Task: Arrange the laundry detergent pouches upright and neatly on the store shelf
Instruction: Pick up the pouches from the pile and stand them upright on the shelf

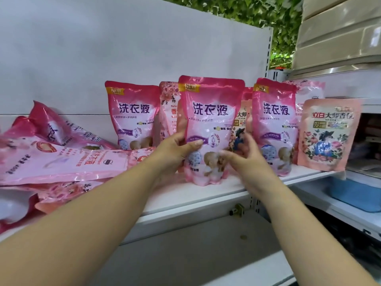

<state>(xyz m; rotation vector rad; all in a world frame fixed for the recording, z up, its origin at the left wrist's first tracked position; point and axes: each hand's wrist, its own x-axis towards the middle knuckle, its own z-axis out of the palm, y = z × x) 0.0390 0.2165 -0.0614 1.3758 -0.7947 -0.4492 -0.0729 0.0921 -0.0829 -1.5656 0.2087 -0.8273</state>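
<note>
Roughly halfway, pile still waiting

Your left hand (177, 147) grips the middle pouch (208, 129) standing at the shelf (206, 195) front, right hand (241, 159) loose-fingered beside it; several stand behind, but the left heap (57, 155) lies flat.

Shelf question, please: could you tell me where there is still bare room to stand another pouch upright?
Bare shelf runs along the front edge, before the middle pouch that the left hand grips; the right hand is blurred beside it. A narrower strip lies before the peach pouch. The left end is crowded with toppled pouches, the back row packed.
</note>
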